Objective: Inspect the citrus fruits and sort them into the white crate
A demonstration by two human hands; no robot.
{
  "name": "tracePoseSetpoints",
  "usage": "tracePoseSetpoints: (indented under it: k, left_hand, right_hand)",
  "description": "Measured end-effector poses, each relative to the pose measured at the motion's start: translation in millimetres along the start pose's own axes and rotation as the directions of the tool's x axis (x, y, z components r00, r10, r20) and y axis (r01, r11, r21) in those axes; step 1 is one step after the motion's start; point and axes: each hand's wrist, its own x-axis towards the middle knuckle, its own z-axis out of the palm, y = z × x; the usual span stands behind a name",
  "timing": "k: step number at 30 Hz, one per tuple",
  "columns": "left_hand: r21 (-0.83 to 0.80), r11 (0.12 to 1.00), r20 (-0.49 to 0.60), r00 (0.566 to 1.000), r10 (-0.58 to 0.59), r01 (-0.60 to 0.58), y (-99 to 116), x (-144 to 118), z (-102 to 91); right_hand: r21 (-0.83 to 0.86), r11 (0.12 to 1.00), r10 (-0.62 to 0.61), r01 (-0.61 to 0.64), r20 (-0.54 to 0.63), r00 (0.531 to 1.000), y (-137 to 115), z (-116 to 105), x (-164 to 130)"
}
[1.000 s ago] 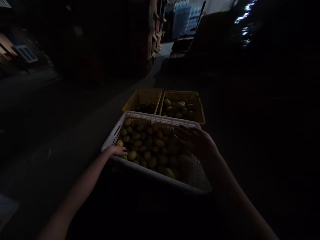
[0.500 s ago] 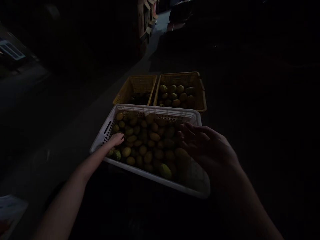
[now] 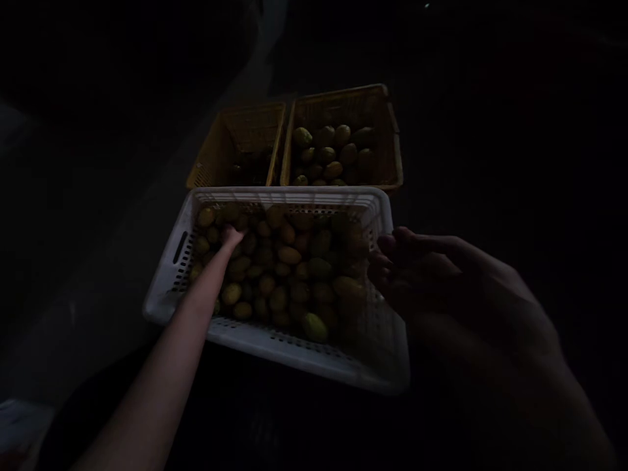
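A white plastic crate [image 3: 275, 343] stands in front of me, holding many oval yellow-green fruits [image 3: 289, 255] whose kind is hard to tell in the dark. My left hand [image 3: 232, 235] is down among the fruits near the crate's far left corner. Its fingers are turned away and dim, so their grip does not show. Palm up, my right hand [image 3: 446, 275] is at the crate's right rim, fingers loosely curled and apart with nothing in them. One brighter green fruit [image 3: 314, 327] lies by the near side.
Behind the white crate stand two yellow crates. The right yellow crate [image 3: 338, 95] contains more oval fruits; the left one [image 3: 255, 111] has a few dim items at its bottom. A pale object [image 3: 19, 422] lies at the lower left. Surroundings are very dark.
My view has tilted downward. My left hand has moved further into the crate, toward its far side. My right hand has shifted right, away from over the fruits to the rim.
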Motion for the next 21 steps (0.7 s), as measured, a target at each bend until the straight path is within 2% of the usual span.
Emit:
tracePoseSetpoints:
  k: [4, 9, 15, 18, 21]
  left_hand:
    - [-0.044, 0.997, -0.078, 0.994, -0.074, 0.07, 5, 9, 8.5]
    - [-0.069, 0.99, -0.156, 0.979, -0.133, 0.124, -3, 0, 14.6]
    - [-0.042, 0.998, -0.179, 0.983, 0.033, -0.041, -18, -11, 15.7]
    - [-0.011, 0.998, -0.14, 0.988, 0.058, -0.06, -13, -15, 11.8]
    - [0.016, 0.99, -0.092, 0.986, 0.138, -0.137, -4, -24, 2.7]
  right_hand:
    - [-0.01, 1.0, -0.011, 0.011, -0.028, 1.0, 4, 6, -2]
    - [-0.059, 0.998, 0.011, -0.004, 0.121, 0.993, 12, 7, -1]
    - [-0.071, 0.995, -0.05, 0.066, 0.211, 0.976, 18, 5, 1]
    - [-0.064, 0.997, -0.02, 0.034, 0.211, 0.977, 22, 7, 3]
    - [-0.053, 0.999, 0.006, 0.006, 0.236, 0.972, 24, 9, 5]
